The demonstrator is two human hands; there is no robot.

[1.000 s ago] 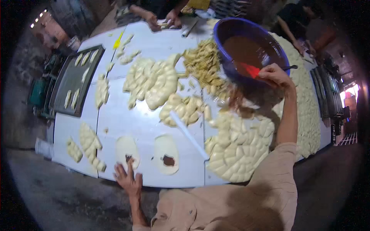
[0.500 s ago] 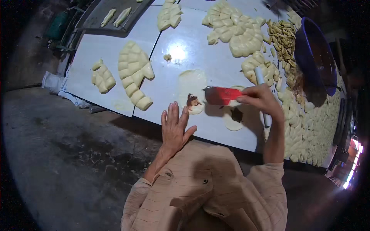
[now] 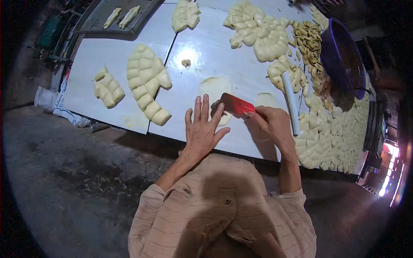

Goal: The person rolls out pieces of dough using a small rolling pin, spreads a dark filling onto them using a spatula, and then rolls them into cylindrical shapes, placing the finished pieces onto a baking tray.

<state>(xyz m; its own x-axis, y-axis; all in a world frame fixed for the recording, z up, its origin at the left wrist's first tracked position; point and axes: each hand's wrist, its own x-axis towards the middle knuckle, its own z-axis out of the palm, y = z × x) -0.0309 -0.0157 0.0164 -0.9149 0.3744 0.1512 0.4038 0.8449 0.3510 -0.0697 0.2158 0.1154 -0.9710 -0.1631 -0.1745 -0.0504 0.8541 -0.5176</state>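
Observation:
A flattened sheet of pale dough (image 3: 214, 84) lies on the white table in front of me, with a smear of dark brown filling on its near half. My left hand (image 3: 202, 128) is spread open, palm down, over the dough's near left edge, its fingers beside the filling. My right hand (image 3: 275, 125) is closed round the end of a red scraper (image 3: 237, 103). The scraper's blade end is over the right side of the dough sheet, by the filling. Another thin dough piece (image 3: 266, 99) lies behind my right hand, which partly hides it.
A white rod (image 3: 291, 103) leans across a dough lump at right. Scored dough pieces (image 3: 146, 77) lie left, with more (image 3: 260, 32) at the back. Beyond are cut strips (image 3: 309, 43), a purple basin (image 3: 340, 56) and many small dough pieces (image 3: 331, 133). A metal tray (image 3: 97, 21) sits far left.
My right hand has carried the red scraper left, from the right dough piece to the filled sheet. My left hand has moved right and forward onto that sheet's edge.

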